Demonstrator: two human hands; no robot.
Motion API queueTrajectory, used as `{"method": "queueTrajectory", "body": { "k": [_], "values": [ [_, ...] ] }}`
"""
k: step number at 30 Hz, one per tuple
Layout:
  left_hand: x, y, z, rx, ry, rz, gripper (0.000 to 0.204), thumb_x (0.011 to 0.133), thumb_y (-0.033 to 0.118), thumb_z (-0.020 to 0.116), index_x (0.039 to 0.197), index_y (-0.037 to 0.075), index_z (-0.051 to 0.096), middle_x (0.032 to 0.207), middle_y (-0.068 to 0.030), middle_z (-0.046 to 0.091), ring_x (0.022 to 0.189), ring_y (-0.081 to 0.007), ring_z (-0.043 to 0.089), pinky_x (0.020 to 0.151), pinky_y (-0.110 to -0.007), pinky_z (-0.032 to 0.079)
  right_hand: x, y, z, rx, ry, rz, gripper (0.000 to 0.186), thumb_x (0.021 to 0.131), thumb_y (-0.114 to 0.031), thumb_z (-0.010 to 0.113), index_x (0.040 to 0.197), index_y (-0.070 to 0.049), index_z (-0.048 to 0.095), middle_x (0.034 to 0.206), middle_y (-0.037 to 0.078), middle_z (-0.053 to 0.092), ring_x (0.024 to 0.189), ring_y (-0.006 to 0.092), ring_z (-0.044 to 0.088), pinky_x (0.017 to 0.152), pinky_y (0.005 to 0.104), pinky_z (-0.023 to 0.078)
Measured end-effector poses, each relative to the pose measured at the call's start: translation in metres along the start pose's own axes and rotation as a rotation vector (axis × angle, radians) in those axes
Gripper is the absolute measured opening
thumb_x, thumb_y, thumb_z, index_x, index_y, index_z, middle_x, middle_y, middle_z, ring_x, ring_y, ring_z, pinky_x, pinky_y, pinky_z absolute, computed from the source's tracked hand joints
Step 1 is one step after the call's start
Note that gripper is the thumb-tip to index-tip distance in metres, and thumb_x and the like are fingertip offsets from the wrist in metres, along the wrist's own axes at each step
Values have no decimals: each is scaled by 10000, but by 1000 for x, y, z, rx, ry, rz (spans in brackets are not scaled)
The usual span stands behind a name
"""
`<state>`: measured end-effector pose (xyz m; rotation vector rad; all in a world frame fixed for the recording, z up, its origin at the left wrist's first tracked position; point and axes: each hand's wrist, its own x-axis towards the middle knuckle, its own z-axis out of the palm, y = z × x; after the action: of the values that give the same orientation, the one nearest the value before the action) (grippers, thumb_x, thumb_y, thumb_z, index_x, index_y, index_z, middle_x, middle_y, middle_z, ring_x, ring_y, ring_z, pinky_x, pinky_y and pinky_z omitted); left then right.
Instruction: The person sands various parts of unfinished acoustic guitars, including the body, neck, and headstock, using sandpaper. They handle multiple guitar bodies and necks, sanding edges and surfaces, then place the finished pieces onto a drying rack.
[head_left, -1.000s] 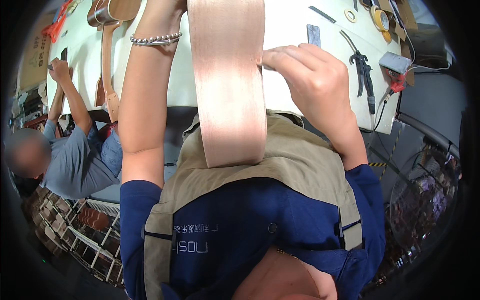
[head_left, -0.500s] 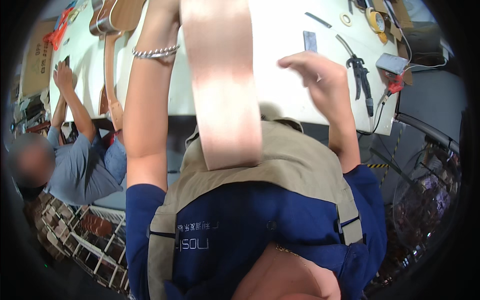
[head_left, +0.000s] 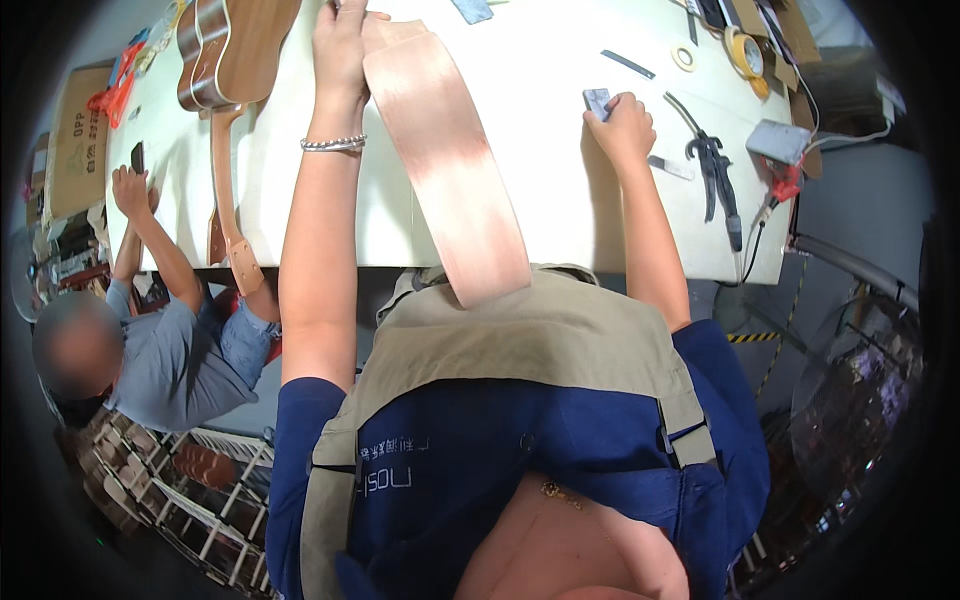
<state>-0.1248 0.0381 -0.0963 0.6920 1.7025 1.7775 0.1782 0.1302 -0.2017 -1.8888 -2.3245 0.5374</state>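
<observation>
My left hand (head_left: 340,55) grips the top of a long, pale, curved wooden piece (head_left: 440,170) on its left edge, partly out of clear sight. The piece's lower end reaches the front of my khaki apron (head_left: 520,340). My right hand (head_left: 625,130) holds a small grey block (head_left: 599,103) at the worktable (head_left: 530,120), right of the wood. A narrow light metal strip (head_left: 670,167) lies beside that hand.
Left: wooden guitars (head_left: 225,60), a red bag (head_left: 115,95), a cardboard box (head_left: 75,140), and a seated co-worker (head_left: 180,340). Right: a black air gun (head_left: 715,180), tape rolls (head_left: 745,55), a corded sander (head_left: 778,140), and a fan (head_left: 850,390) below.
My right hand has left the wood's right edge and taken hold of the grey block. My left hand and the wooden piece have shifted, so the piece now leans with its top leftward.
</observation>
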Motion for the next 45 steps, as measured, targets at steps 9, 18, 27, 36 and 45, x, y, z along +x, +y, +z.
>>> {"method": "queueTrajectory", "body": {
  "k": [9, 18, 27, 36, 45],
  "values": [
    [-2, -21, 5, 42, -43, 131, 329, 923, 274, 488, 996, -31, 588, 853, -23, 579, 759, -87, 509, 656, -239, 432, -69, -71, -100, 691, -414, -1070, 425, 783, -257, 629, 1187, -135, 586, 1023, 112, 531, 898, 247, 530, 765, 319, 452],
    [9, -23, 27, 40, -71, -192, 316, 923, 292, 490, 987, 0, 593, 848, -9, 574, 741, -79, 503, 659, -222, 428, -38, -79, -78, 420, -20, -1283, 323, 786, -255, 591, 1104, -272, 646, 726, 59, 475, 602, 199, 436, 541, 302, 375],
    [3, -24, 25, 143, -104, -84, 386, 934, 311, 462, 1120, -14, 560, 1044, -75, 571, 959, -144, 503, 851, -265, 400, -41, -81, -71, 444, -14, -1222, 326, 780, -233, 591, 1098, -268, 652, 689, 12, 426, 612, 185, 394, 575, 281, 335],
    [-1, -2, 33, 44, -78, -206, 378, 901, 315, 487, 1127, 12, 513, 850, -50, 583, 739, -101, 551, 653, -221, 453, -42, -88, -65, 511, -23, -1186, 350, 737, -233, 630, 1085, -255, 658, 696, 2, 421, 641, 176, 395, 629, 289, 313],
    [-7, 7, 39, 24, -35, -226, 398, 881, 315, 510, 1159, 32, 481, 763, -39, 591, 634, -83, 573, 556, -201, 478, -46, -77, -57, 593, -66, -1195, 341, 763, -309, 606, 1095, -250, 654, 691, -12, 418, 649, 179, 389, 621, 297, 306]
  ]
}}
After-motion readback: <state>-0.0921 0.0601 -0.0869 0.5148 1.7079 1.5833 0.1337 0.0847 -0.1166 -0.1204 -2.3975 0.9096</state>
